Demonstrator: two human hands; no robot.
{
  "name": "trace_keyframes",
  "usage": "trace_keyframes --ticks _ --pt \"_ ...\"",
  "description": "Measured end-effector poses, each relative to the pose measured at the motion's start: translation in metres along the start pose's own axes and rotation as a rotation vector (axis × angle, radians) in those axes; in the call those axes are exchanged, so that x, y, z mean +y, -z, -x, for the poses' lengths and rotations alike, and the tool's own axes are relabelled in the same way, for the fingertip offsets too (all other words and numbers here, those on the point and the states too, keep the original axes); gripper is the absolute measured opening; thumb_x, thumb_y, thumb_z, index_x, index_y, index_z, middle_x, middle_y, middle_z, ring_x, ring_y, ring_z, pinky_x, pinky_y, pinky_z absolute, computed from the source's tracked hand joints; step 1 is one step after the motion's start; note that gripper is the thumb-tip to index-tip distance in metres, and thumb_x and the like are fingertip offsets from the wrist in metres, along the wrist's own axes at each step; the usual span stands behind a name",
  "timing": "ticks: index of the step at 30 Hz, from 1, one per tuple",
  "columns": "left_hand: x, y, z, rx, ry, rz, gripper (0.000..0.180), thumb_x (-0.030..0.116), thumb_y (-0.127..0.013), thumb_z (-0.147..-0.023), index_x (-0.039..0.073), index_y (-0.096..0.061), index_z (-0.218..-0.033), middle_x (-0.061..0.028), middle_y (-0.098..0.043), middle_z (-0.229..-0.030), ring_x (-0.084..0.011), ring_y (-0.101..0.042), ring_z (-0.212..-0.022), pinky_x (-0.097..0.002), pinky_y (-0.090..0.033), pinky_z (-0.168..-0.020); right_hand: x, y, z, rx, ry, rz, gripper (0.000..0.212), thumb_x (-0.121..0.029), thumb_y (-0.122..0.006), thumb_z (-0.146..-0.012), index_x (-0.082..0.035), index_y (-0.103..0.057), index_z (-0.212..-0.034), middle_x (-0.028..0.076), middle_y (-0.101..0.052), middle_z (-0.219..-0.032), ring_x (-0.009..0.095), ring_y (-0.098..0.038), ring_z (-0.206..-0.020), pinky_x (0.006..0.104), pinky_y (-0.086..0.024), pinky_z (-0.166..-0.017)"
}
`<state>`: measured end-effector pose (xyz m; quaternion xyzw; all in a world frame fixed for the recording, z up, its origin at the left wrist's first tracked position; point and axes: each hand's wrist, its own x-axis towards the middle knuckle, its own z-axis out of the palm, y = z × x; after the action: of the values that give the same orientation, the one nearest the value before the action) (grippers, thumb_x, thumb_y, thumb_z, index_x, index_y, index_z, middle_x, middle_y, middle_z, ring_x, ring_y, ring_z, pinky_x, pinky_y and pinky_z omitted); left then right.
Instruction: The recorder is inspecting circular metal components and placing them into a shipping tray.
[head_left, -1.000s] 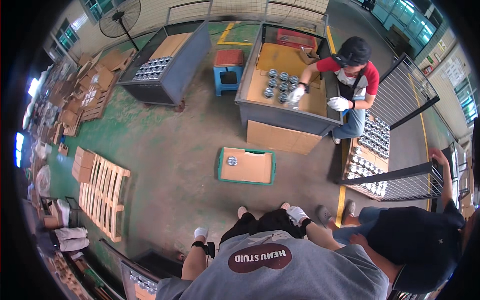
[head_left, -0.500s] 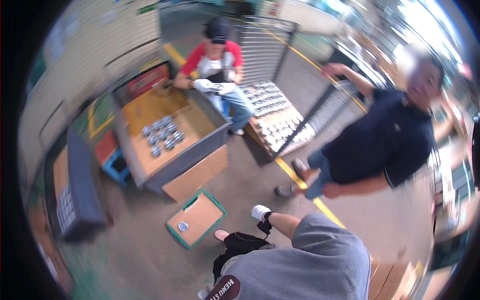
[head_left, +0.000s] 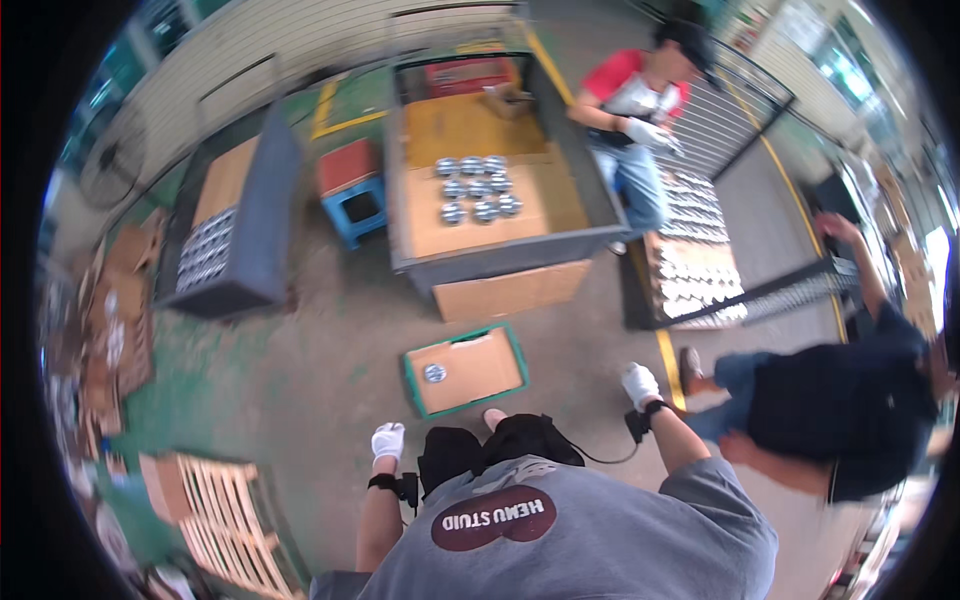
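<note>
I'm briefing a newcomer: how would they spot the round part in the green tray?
Find the grey bin right of the red-topped stool. On the floor in front lies a green tray. The round silver part inside sits alone, unlike the cluster in the bin.

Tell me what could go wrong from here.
The green tray lies just ahead of the wearer's visible foot, so it might be tripped over. A knock could send the lone round metal part inside it sliding. The slack cable looping near the right hand might snag.
</note>
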<state>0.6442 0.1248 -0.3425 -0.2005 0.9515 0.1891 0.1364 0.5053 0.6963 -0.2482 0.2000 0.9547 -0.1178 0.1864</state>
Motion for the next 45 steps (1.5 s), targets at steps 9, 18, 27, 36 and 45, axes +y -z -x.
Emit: trace_keyframes --ticks 9,18,27,36,45 --pt "-0.192 -0.019 0.069 -0.58 0.174 -0.455 0.032 0.025 -0.045 -0.089 0.01 -0.07 -0.102 -0.0146 -0.065 -0.109 -0.0323 -0.065 -0.098 -0.0437 -0.053 -0.08 -0.246 -0.113 0.046 -0.225 0.659 0.05 0.028 -0.03 -0.049 -0.087 -0.018 -0.065 -0.106 0.014 -0.067 -0.098 0.035 -0.065 -0.09 0.0459 -0.051 -0.081" --pt "-0.397 0.008 0.077 -0.87 0.239 -0.428 0.033 0.038 -0.055 -0.085 0.018 -0.068 -0.107 -0.0062 -0.065 -0.115 -0.0248 -0.063 -0.104 -0.0416 -0.052 -0.08 -0.462 -0.18 0.181 -0.409 0.838 0.222 0.03 -0.025 -0.043 -0.089 -0.01 -0.059 -0.109 0.022 -0.063 -0.101 0.037 -0.064 -0.088 0.0475 -0.051 -0.075" --pt "-0.496 0.077 0.027 -0.662 0.216 -0.276 0.035 0.033 -0.05 -0.085 0.008 -0.07 -0.098 -0.0155 -0.065 -0.108 -0.0343 -0.063 -0.099 -0.0432 -0.05 -0.084 -0.506 -0.207 0.158 -0.289 0.417 0.03 0.028 -0.027 -0.051 -0.087 -0.011 -0.065 -0.104 0.017 -0.067 -0.097 0.036 -0.064 -0.092 0.0442 -0.052 -0.079" --pt "-0.391 0.166 -0.183 -0.8 -0.174 -0.393 0.04 0.037 -0.041 -0.09 0.011 -0.068 -0.101 -0.0164 -0.063 -0.11 -0.0352 -0.057 -0.107 -0.0444 -0.044 -0.092 -0.407 -0.249 0.122 -0.317 -0.13 -0.318 0.025 -0.017 -0.054 -0.083 -0.002 -0.064 -0.1 0.018 -0.067 -0.091 0.032 -0.064 -0.079 0.039 -0.049 -0.065" --pt "-0.296 0.241 -0.428 -0.352 -0.722 -0.271 0.03 0.033 -0.048 -0.087 0.011 -0.068 -0.094 -0.0152 -0.065 -0.099 -0.0351 -0.06 -0.096 -0.0432 -0.047 -0.086 -0.484 -0.19 0.076 -0.3 -0.041 -0.255 0.031 -0.022 -0.05 -0.083 -0.008 -0.065 -0.107 0.016 -0.065 -0.109 0.032 -0.063 -0.1 0.0426 -0.05 -0.084"
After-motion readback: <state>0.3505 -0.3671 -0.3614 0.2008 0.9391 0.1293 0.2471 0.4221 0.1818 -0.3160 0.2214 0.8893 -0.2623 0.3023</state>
